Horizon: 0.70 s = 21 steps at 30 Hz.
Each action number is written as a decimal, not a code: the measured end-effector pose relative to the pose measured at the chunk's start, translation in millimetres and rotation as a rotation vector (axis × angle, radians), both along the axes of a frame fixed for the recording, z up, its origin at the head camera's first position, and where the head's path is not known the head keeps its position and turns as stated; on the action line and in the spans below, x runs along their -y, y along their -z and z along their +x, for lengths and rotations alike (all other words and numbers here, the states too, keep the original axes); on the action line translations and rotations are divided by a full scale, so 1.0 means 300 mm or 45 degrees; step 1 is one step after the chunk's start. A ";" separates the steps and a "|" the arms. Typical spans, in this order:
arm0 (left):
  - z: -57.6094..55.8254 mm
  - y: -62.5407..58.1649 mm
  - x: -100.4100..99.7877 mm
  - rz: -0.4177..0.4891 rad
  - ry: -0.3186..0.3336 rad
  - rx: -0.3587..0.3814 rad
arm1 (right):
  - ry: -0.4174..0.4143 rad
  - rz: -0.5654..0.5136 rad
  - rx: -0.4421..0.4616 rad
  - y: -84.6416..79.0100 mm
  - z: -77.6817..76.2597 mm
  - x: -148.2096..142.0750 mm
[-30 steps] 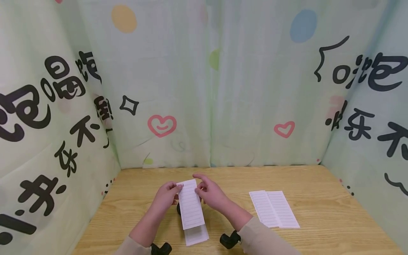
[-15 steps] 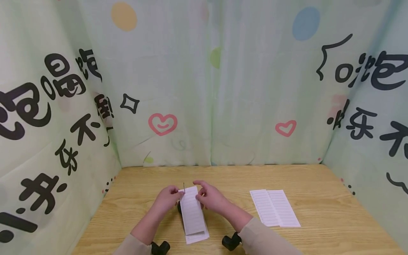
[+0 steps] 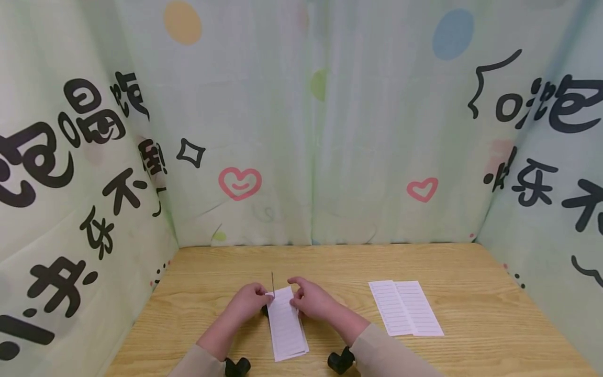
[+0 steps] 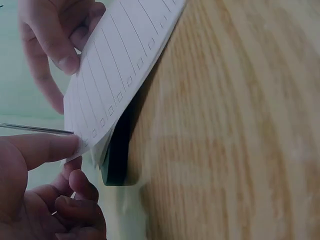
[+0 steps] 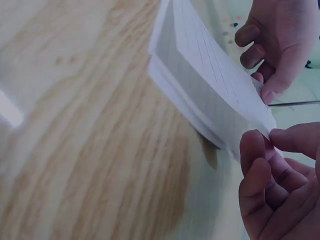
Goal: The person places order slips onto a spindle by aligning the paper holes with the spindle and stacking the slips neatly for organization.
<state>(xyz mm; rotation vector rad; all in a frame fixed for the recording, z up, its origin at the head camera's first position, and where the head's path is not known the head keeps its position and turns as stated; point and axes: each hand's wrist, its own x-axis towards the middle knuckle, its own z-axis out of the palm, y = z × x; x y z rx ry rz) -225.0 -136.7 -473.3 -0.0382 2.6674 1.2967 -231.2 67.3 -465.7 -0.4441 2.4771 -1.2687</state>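
Observation:
A lined white paper slip (image 3: 286,324) is held near its far edge by both hands, in the middle of the head view. My left hand (image 3: 249,302) pinches its left corner between thumb and fingers. At the right edge, my right hand (image 3: 312,301) grips it with thumb and fingers, the index finger raised. A thin metal spike (image 3: 272,283) stands up through the slip beside my left thumb. More slips lie under it, as the right wrist view shows their edges (image 5: 185,112). The spike's black base (image 4: 118,155) is mostly hidden beneath the paper.
Two overlapping lined slips (image 3: 414,309) lie on the wooden table (image 3: 490,298) to the right. Printed curtains (image 3: 330,157) close in the back and both sides. Black wrist-worn devices (image 3: 341,360) sit at both wrists.
Both hands have lowered the slip toward the person and down along the spike, whose tip now shows above the paper. The slip now nearly covers the ones beneath. The two slips at right have stayed put.

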 end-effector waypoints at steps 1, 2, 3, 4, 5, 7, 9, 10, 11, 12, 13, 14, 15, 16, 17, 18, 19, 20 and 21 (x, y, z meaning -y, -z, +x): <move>0.000 0.003 -0.001 -0.017 0.004 -0.001 | -0.001 0.008 -0.002 0.006 -0.001 -0.001; -0.001 0.006 -0.001 -0.036 0.006 0.001 | -0.002 0.016 -0.007 0.010 -0.002 -0.002; -0.001 0.008 -0.003 -0.057 0.010 0.001 | -0.004 0.023 -0.017 0.014 -0.002 -0.003; -0.001 0.011 -0.003 -0.078 0.014 -0.001 | -0.007 0.030 -0.028 0.019 -0.003 -0.003; -0.001 0.014 -0.004 -0.100 0.022 -0.006 | -0.008 0.044 -0.039 0.024 -0.004 -0.004; 0.000 0.017 -0.006 -0.133 0.037 -0.016 | -0.012 0.070 -0.055 0.029 -0.004 -0.006; 0.001 0.020 -0.006 -0.151 0.040 -0.013 | -0.021 0.095 -0.068 0.030 -0.003 -0.007; 0.002 0.020 -0.006 -0.156 0.038 -0.009 | -0.024 0.103 -0.067 0.031 -0.002 -0.007; 0.004 0.020 -0.006 -0.156 0.037 -0.004 | -0.027 0.115 -0.069 0.031 -0.001 -0.008; 0.005 0.020 -0.005 -0.158 0.032 0.003 | -0.030 0.121 -0.071 0.030 0.000 -0.009; 0.007 0.018 -0.004 -0.160 0.026 0.010 | -0.032 0.127 -0.073 0.030 0.002 -0.009; 0.008 0.016 -0.003 -0.162 0.019 0.017 | -0.033 0.131 -0.075 0.032 0.003 -0.011; 0.009 0.014 0.000 -0.170 0.013 0.019 | -0.034 0.128 -0.075 0.033 0.004 -0.012; 0.012 0.012 0.002 -0.178 0.005 0.022 | -0.034 0.125 -0.074 0.033 0.005 -0.014; 0.012 0.010 0.006 -0.186 -0.002 0.022 | -0.034 0.125 -0.078 0.034 0.005 -0.017; 0.015 0.008 0.010 -0.194 -0.009 0.020 | -0.030 0.124 -0.076 0.037 0.006 -0.020; 0.015 0.008 0.014 -0.197 -0.015 0.015 | -0.025 0.119 -0.072 0.039 0.007 -0.024; 0.016 0.009 0.019 -0.200 -0.021 0.011 | -0.021 0.111 -0.075 0.040 0.007 -0.029; 0.017 0.010 0.024 -0.202 -0.018 0.000 | -0.014 0.105 -0.079 0.041 0.008 -0.035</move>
